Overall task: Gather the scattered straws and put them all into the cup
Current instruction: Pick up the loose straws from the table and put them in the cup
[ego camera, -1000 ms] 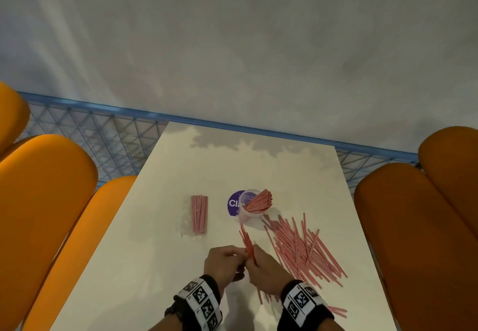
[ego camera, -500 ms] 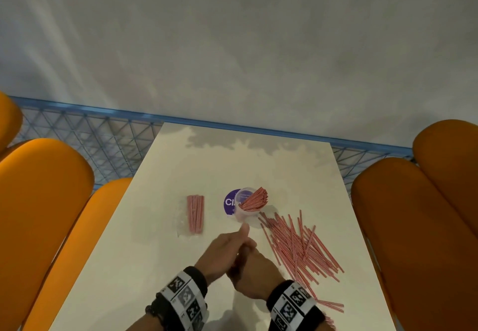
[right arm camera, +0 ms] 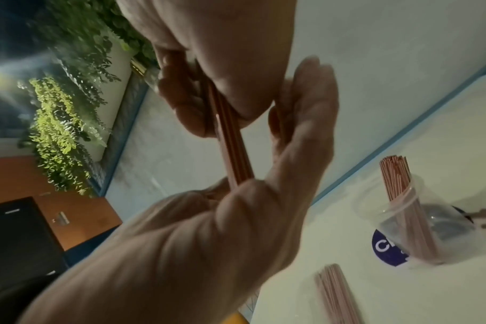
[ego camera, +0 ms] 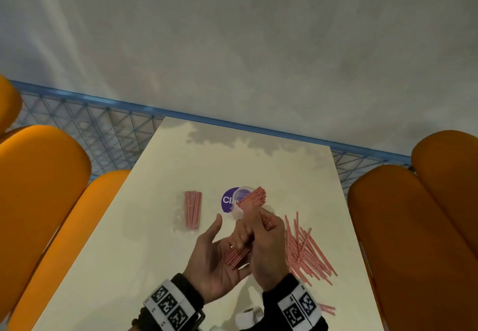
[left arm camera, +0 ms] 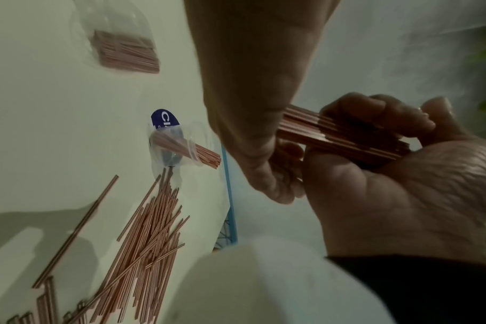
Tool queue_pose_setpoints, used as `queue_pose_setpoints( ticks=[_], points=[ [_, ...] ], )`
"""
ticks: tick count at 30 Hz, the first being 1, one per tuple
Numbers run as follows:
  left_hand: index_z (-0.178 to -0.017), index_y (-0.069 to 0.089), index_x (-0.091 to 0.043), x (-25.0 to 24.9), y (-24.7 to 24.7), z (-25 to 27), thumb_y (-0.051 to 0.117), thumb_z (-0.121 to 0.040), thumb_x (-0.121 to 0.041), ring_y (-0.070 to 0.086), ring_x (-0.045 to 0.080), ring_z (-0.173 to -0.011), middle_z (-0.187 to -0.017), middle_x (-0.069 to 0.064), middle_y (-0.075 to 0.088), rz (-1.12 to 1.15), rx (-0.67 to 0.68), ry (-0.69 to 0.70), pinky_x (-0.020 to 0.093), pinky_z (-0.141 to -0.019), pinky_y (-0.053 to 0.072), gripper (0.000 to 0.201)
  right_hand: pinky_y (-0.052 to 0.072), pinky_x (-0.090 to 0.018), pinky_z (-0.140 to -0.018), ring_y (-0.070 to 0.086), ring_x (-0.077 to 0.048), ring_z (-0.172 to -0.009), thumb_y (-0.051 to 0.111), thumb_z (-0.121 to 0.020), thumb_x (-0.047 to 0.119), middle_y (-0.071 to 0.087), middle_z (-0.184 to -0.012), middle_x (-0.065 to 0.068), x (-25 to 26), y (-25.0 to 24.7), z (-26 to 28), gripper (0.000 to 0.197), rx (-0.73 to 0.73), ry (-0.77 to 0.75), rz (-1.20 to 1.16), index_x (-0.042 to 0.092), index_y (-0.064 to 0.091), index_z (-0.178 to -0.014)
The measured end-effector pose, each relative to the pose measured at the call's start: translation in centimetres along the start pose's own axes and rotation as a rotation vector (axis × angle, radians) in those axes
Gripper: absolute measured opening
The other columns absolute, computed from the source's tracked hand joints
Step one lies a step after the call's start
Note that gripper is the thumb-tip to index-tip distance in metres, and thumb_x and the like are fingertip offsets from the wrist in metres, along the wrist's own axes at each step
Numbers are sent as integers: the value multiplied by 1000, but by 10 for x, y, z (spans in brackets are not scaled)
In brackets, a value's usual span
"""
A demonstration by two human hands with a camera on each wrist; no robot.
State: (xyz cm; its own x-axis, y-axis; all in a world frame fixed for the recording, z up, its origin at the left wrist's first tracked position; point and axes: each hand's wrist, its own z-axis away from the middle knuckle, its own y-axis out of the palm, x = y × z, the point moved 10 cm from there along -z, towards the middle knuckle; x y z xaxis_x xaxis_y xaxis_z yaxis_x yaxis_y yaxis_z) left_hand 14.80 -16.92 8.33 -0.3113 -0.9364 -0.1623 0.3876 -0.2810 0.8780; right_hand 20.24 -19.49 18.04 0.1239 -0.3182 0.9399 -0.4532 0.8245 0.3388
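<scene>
A small bundle of straws (ego camera: 236,255) sits between both hands just above the table (ego camera: 155,227), long axis pointing up and away toward the cup (ego camera: 241,202). Right hand (ego camera: 269,248) has its fingers curled round the bundle; left hand (ego camera: 214,260) lies palm-up and flat under the near ends. The cup is just ahead, already holding straws leaning right. The loose pile (ego camera: 305,250) lies right of the hands, so I'd guess the right hand does the drop.
</scene>
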Motion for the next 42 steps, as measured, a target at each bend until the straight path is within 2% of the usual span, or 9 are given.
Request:
queue_pose_setpoints(
  ticks=[7, 10, 13, 17, 20, 24, 27, 32, 42],
  points=[
    [-117, 66, 5, -7, 5, 3, 57, -90, -54, 62, 35, -107, -115, 24, 64, -208, 3, 37, 50, -101, 46, 65, 13, -34, -47, 11, -16, -44, 54, -94, 46, 11, -47, -5, -11, -14, -3, 63, -166, 63, -51, 10, 21, -54],
    [-86, 75, -7, -8, 2, 6, 67, -87, -28, 68, 23, -75, -89, 15, 70, -685, 39, -12, 32, -70, 59, 23, 27, -33, -47, 28, -18, -43, 48, -98, 45, 24, -46, -8, -20, -26, -2, 61, -150, 126, 72, 8, 28, -53],
    [-53, 48, -21, -17, -10, 4, 70, -86, -25, 36, 11, -39, -48, -2, 44, -1267, -32, -63, 20, -41, 32, 40, 49, -37, -65, 55, -23, -58, 50, -96, 45, 55, -56, -10, -31, -36, 1, 55, -46, 175, 328, 10, 51, -53],
    [-47, 36, -17, -51, -11, -11, 57, -89, -36, 31, 11, -39, -41, -5, 37, -1865, -274, 161, 25, -49, 31, 50, 46, -17, -56, 50, -7, -57, 56, -92, 44, 54, -63, 1, -35, -64, -6, 38, -67, 186, 664, 13, 59, -70],
    [-50, 37, -18, -60, -9, -34, 48, -85, -36, 37, 13, -44, -49, -2, 40, -2138, -369, 247, 28, -50, 32, 42, 30, -22, -51, 34, -10, -51, 44, -97, 47, 40, -55, 4, -38, -62, -20, 45, 27, 99, 1108, 22, 40, -60],
    [-53, 41, -21, -71, 4, -67, 54, -90, -36, 42, 13, -50, -54, -5, 45, -2158, -306, 255, 30, -52, 40, 41, 39, -31, -52, 38, -11, -51, 41, -99, 46, 51, -59, -2, -48, -73, -50, 45, 82, 166, 1273, 15, 48, -67],
    [-91, 53, -27, -99, 12, -92, 72, -79, -49, 56, 13, -82, -90, -9, 58, -2160, -347, 304, 26, -69, 44, 31, 41, -29, -53, 51, -15, -57, 37, -101, 43, 57, -67, 2, -27, -84, -91, 38, 16, 133, 1420, 19, 47, -74],
    [-150, 20, -17, -130, -5, -152, 84, -61, -52, 37, 23, -137, -153, 1, 31, -2225, -481, 272, 48, -110, 32, 115, 40, -36, -65, 62, -30, -86, 35, -103, 37, 64, -98, -5, -44, -84, -160, 30, 52, 19, 1763, 15, 55, -104],
    [-134, 40, -20, -125, -34, -189, 82, -64, -43, 53, 19, -115, -129, -3, 47, -2158, -437, 279, 43, -94, 51, 84, 46, -34, -89, 54, -26, -108, 64, -82, 28, 55, -117, -9, -150, -88, -176, 41, 356, 227, 1723, 10, 53, -117]
  ],
)
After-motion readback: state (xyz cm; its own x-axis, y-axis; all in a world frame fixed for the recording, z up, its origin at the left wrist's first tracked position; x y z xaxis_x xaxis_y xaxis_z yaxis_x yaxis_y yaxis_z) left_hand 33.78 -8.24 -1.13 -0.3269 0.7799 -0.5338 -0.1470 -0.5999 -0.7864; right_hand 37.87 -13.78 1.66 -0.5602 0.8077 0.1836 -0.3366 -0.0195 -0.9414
